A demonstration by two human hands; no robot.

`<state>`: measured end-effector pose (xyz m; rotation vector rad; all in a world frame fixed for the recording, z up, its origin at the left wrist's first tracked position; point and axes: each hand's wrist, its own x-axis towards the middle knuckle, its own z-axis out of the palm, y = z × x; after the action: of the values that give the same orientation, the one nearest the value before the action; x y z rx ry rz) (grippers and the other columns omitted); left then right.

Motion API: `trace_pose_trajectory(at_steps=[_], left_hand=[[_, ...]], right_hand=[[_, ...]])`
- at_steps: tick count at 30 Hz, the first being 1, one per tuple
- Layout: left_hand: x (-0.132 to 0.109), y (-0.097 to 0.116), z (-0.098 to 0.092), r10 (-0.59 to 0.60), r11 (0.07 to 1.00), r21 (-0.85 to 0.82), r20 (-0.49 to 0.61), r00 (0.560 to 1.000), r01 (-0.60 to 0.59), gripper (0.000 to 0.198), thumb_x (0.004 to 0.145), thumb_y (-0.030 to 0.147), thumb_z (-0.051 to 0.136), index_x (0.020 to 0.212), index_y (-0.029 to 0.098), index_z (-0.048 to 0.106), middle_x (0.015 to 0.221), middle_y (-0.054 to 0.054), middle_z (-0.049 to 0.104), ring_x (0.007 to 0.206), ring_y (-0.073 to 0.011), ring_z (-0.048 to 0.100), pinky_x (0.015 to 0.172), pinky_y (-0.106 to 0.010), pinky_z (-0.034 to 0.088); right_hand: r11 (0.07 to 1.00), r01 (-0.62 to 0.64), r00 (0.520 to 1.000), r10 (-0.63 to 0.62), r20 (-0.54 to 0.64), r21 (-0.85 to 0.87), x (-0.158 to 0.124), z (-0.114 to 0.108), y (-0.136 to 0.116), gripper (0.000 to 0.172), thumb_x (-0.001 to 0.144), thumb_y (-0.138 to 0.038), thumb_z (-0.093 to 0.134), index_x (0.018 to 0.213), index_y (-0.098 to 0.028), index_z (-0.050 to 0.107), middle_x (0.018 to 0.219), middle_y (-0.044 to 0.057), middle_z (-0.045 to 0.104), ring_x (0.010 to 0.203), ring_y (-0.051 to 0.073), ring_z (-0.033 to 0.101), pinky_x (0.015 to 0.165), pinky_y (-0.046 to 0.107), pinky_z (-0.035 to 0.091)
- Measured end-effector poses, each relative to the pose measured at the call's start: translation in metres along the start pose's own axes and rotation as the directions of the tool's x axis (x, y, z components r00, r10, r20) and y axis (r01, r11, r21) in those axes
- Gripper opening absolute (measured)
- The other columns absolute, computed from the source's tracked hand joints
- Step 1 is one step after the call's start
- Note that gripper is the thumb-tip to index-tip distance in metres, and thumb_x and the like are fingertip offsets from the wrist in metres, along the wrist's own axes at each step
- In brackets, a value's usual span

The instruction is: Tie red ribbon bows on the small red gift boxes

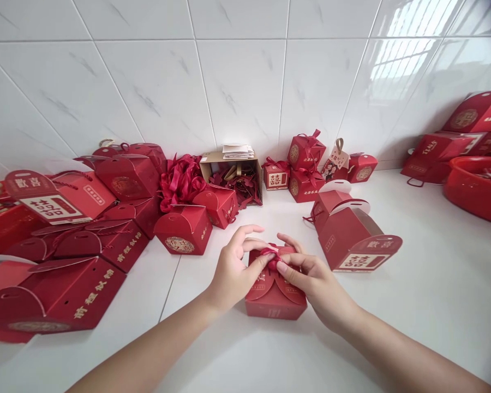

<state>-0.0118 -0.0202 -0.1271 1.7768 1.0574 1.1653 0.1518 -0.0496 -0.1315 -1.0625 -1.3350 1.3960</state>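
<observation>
A small red gift box (pixel 276 308) with closed, curved top flaps sits on the white surface in front of me. At its top is a dark pink ribbon (pixel 274 261), knotted or looped; its exact form is partly hidden by my fingers. My left hand (pixel 237 267) pinches the ribbon between thumb and forefinger from the left, the other fingers raised. From the right, my right hand (pixel 313 275) pinches the same ribbon, its thumb near the knot. Both wrists hover beside the box.
Folded red boxes (pixel 102 289) are piled at the left. Behind lie a heap of ribbons (pixel 183 177) and a cardboard box (pixel 258 164) of dark red pieces. Ribbon-tied boxes (pixel 306 183) stand by the tiled wall. Right are an open-topped box (pixel 355 234) and a red basin (pixel 474 188).
</observation>
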Motion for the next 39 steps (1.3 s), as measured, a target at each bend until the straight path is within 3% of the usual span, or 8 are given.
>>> trace_pose_trajectory(at_steps=[3,7,15,18,22,27,32,39], left_hand=[[0.0,-0.001,-0.002,0.039,0.997,-0.057,-0.093,0.995,-0.045,0.038,0.087,0.027,0.058,0.12,0.026,0.039,0.113,-0.006,0.064,0.108,-0.0182,0.06,0.091,-0.034,0.049],[0.0,0.004,-0.01,0.077,0.995,0.071,-0.055,0.996,-0.073,0.017,0.088,0.034,0.055,0.078,0.021,0.058,0.114,-0.008,0.06,0.122,-0.0231,0.049,0.104,-0.042,0.039],[0.002,0.013,-0.013,-0.147,0.961,0.247,0.082,0.986,0.123,0.017,0.074,0.042,0.07,0.072,0.026,0.073,0.121,-0.004,0.063,0.122,-0.0282,0.048,0.107,-0.049,0.032],[0.007,0.015,-0.02,-0.192,0.956,0.254,0.171,0.966,0.145,0.015,0.074,0.039,0.07,0.066,0.026,0.072,0.118,-0.002,0.066,0.126,-0.0283,0.044,0.109,-0.05,0.029],[0.013,0.022,-0.033,-0.179,0.945,0.318,0.325,0.929,0.07,0.01,0.074,0.036,0.07,0.07,0.028,0.073,0.119,-0.001,0.066,0.131,-0.0286,0.039,0.109,-0.051,0.029],[0.013,0.028,-0.04,-0.084,0.921,0.381,0.382,0.92,-0.074,0.008,0.077,0.032,0.065,0.079,0.029,0.073,0.122,0.0,0.064,0.132,-0.0265,0.038,0.108,-0.047,0.033],[0.009,0.032,-0.038,-0.015,0.886,0.443,0.323,0.946,-0.137,0.009,0.077,0.027,0.062,0.074,0.024,0.07,0.1,-0.002,0.068,0.107,-0.023,0.056,0.099,-0.043,0.041],[0.005,0.037,-0.039,-0.112,0.944,0.33,0.34,0.934,-0.006,0.009,0.076,0.022,0.061,0.078,0.023,0.07,0.087,0.0,0.071,0.087,-0.0182,0.064,0.083,-0.031,0.049]], right_hand=[[0.998,-0.028,0.999,0.031,-0.039,0.058,0.0,0.002,0.0,0.031,0.078,-0.052,0.067,0.072,-0.022,0.069,0.139,0.005,0.047,0.142,0.025,0.016,0.107,0.037,0.034],[0.993,-0.066,0.996,0.071,-0.049,0.1,0.001,0.001,0.0,0.035,0.076,-0.055,0.067,0.081,-0.021,0.072,0.136,0.008,0.048,0.138,0.029,0.026,0.103,0.04,0.04],[0.994,-0.091,0.996,0.092,-0.006,0.062,-0.002,-0.004,-0.007,0.023,0.079,-0.049,0.067,0.084,-0.027,0.075,0.137,0.004,0.048,0.145,0.02,0.003,0.11,0.04,0.032],[0.991,-0.113,0.985,0.122,0.122,-0.077,-0.005,-0.019,-0.021,0.026,0.082,-0.049,0.063,0.084,-0.026,0.075,0.121,0.006,0.062,0.142,0.025,0.016,0.115,0.046,0.019],[0.951,-0.05,0.991,0.085,0.104,-0.306,-0.001,-0.039,-0.03,0.032,0.087,-0.05,0.055,0.088,-0.022,0.071,0.101,0.007,0.069,0.114,0.029,0.055,0.102,0.048,0.039],[0.917,0.172,0.973,-0.101,0.207,-0.359,0.016,-0.041,-0.014,0.037,0.092,-0.036,0.05,0.127,-0.025,0.052,0.133,0.006,0.055,0.123,0.022,0.05,0.101,0.039,0.043],[0.845,0.244,0.96,-0.14,0.243,-0.477,0.016,-0.033,-0.017,0.021,0.09,-0.03,0.052,0.102,-0.022,0.068,0.103,0.004,0.07,0.09,0.017,0.064,0.082,0.03,0.051],[0.573,0.27,0.963,-0.147,0.226,-0.774,-0.014,-0.03,-0.05,0.013,0.082,-0.028,0.065,0.07,-0.022,0.063,0.072,-0.002,0.065,0.065,0.013,0.057,0.06,0.025,0.044]])
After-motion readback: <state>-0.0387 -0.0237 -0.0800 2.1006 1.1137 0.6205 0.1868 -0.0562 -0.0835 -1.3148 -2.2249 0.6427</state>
